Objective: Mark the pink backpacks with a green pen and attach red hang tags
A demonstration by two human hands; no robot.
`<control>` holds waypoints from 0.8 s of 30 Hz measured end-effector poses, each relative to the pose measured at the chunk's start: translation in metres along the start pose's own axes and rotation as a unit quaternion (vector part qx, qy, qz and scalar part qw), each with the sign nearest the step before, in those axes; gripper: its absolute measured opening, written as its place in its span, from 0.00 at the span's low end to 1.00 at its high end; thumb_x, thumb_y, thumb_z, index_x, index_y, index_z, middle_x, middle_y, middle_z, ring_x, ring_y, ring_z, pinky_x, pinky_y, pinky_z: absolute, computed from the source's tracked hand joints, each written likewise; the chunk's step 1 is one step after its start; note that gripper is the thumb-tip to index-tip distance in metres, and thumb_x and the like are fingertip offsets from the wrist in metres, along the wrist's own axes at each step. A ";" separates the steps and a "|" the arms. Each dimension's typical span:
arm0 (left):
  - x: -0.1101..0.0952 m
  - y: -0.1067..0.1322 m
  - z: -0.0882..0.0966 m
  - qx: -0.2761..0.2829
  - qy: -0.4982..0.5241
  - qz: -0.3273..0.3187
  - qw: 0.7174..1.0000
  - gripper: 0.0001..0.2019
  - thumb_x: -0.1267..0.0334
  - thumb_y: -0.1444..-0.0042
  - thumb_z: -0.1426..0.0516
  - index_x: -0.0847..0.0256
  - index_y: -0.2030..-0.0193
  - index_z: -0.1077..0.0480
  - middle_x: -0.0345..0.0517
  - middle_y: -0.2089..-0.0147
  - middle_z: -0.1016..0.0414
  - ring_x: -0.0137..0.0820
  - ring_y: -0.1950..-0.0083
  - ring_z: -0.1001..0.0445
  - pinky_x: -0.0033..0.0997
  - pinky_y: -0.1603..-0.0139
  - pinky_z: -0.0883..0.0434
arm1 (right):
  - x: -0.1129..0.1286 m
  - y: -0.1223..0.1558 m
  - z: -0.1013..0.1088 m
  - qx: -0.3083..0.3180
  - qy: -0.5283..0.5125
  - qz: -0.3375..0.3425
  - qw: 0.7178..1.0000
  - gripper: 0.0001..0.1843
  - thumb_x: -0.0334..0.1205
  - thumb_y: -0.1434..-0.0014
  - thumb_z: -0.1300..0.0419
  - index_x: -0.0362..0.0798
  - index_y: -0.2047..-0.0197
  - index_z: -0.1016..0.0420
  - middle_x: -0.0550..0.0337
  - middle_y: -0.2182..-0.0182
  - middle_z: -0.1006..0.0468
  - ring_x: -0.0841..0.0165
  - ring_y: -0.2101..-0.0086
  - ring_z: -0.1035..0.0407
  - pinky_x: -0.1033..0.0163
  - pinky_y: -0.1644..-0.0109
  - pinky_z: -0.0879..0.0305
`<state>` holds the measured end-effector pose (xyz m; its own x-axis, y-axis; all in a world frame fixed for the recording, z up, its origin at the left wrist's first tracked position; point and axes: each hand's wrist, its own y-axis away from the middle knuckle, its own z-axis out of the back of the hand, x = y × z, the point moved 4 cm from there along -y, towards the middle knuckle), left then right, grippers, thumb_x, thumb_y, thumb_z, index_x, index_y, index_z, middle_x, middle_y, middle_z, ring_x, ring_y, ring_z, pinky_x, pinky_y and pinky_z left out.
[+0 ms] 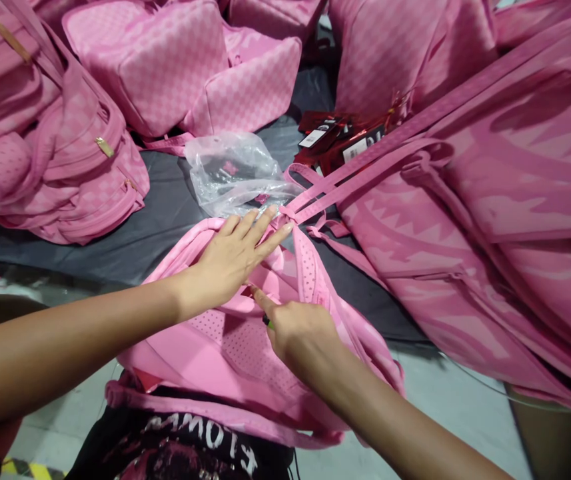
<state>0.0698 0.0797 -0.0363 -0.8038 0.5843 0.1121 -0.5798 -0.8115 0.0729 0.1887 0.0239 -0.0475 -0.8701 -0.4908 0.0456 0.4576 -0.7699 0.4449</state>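
Note:
A pink backpack lies back-side up in front of me, its mesh padding and straps showing. My left hand rests flat on its upper part, fingers stretched out toward the strap junction. My right hand lies on the padding just below, index finger pointing up-left, the other fingers curled round a small dark and green object I cannot make out.
A crumpled clear plastic bag lies just beyond the backpack on dark grey cloth. Pink bags are piled at the left, back and right. Red and black tags sit behind.

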 end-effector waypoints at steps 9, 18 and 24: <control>-0.001 -0.001 0.001 0.014 0.006 -0.001 1.000 0.53 0.58 0.45 0.35 0.63 0.24 0.68 0.65 0.24 0.67 0.56 0.25 0.57 0.52 0.29 0.51 | -0.001 -0.001 -0.003 0.040 0.014 0.000 0.999 0.32 0.29 0.38 0.47 0.51 0.31 0.38 0.52 0.68 0.18 0.61 0.68 0.23 0.61 0.77 0.53; 0.000 0.003 0.007 0.004 0.007 -0.030 1.000 0.48 0.64 0.43 0.39 0.64 0.25 0.66 0.62 0.24 0.61 0.51 0.26 0.54 0.50 0.30 0.49 | 0.000 0.001 -0.001 0.060 -0.028 -0.014 0.998 0.35 0.30 0.40 0.46 0.50 0.30 0.41 0.50 0.66 0.18 0.57 0.67 0.22 0.61 0.71 0.37; 0.010 0.038 0.019 -0.069 0.003 0.072 0.995 0.42 0.59 0.41 0.40 0.56 0.25 0.58 0.52 0.25 0.53 0.46 0.26 0.51 0.55 0.29 0.49 | -0.052 0.028 0.041 -0.152 -0.307 0.107 0.933 0.23 0.34 0.39 0.47 0.52 0.42 0.26 0.59 0.68 0.18 0.67 0.70 0.24 0.65 0.65 0.30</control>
<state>0.0418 0.0548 -0.0137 -0.8802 0.4629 0.1051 -0.4714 -0.8784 -0.0792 0.2392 0.0448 -0.0006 -0.6504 -0.3922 0.6505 0.5832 -0.8066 0.0968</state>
